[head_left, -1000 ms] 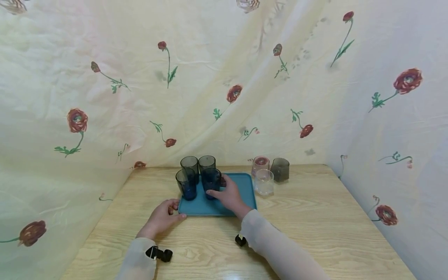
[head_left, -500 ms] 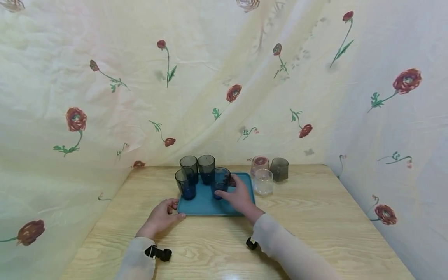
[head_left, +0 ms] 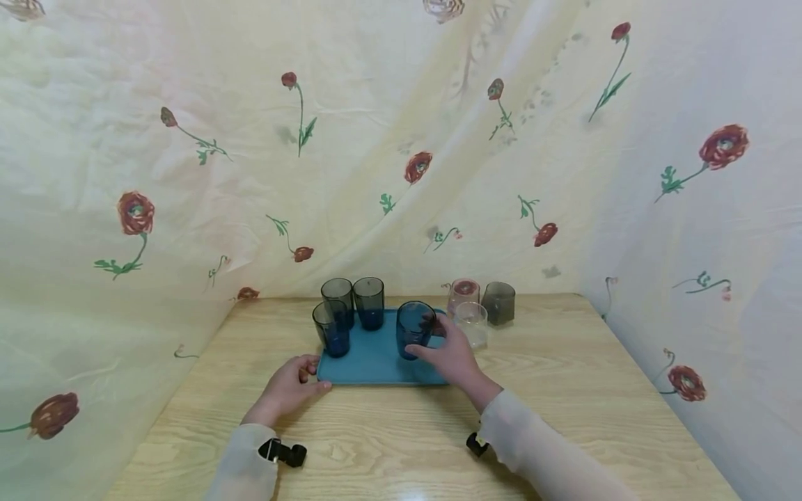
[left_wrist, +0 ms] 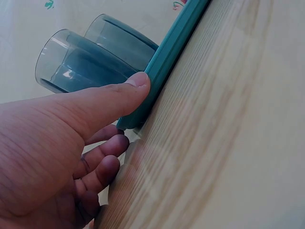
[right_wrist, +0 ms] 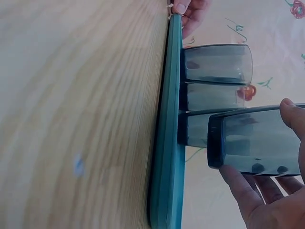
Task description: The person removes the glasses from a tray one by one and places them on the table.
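Observation:
My right hand (head_left: 459, 356) grips a dark smoky drinking glass (head_left: 413, 332), thumb on one side and fingers on the other. In the right wrist view this glass (right_wrist: 257, 140) is held clear above the blue tray (right_wrist: 167, 157). At the tray's front left corner my left hand (head_left: 285, 391) pinches the rim, its thumb (left_wrist: 136, 82) on the edge and its fingers bent around the corner. Three matching glasses stand upright at the left of the tray (head_left: 376, 365): a front one (head_left: 332, 334), a back left one (head_left: 338, 296) and a back right one (head_left: 370, 306).
Right of the tray, on the wooden table (head_left: 564, 390), are a clear glass (head_left: 473, 332), a pinkish glass (head_left: 462, 293) and a grey glass (head_left: 499, 306). My right hand partly covers the tray's right end. A flowered cloth (head_left: 351, 174) hangs behind the table.
My right hand has carried its glass rightward, away from the three others on the tray. The left hand has stayed at the tray's corner.

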Demonstrator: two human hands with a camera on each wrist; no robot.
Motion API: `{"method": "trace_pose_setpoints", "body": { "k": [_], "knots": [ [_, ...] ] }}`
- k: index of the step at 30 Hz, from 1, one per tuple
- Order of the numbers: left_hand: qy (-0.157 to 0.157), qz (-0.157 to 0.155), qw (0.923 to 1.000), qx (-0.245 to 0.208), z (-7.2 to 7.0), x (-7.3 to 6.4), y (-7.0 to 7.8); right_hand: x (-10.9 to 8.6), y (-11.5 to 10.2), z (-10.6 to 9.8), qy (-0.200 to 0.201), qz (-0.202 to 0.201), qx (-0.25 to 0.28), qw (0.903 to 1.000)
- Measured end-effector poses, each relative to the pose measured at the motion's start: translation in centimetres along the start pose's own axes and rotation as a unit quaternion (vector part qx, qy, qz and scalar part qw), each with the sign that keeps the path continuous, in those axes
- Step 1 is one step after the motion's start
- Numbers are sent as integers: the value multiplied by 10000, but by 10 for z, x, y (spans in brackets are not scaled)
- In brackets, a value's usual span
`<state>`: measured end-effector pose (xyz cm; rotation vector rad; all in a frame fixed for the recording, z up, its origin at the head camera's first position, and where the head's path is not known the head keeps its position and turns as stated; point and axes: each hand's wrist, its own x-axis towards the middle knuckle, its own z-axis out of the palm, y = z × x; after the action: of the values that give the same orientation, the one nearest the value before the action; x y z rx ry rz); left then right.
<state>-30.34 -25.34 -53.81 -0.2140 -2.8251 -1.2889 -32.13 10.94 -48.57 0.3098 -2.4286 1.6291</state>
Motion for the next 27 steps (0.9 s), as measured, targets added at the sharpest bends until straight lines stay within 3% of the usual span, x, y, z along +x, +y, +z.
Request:
{"method": "trace_pose_setpoints", "body": {
  "k": [11, 27],
  "knots": [
    [-11, 5, 10000, -24, -1, -2, 3, -19, 7, -34, -61, -60, -104, 9999],
    [-29, -63, 10000, -65, -1, -2, 3, -34, 32, -72, 212, 247, -547, 9980]
  ]
}}
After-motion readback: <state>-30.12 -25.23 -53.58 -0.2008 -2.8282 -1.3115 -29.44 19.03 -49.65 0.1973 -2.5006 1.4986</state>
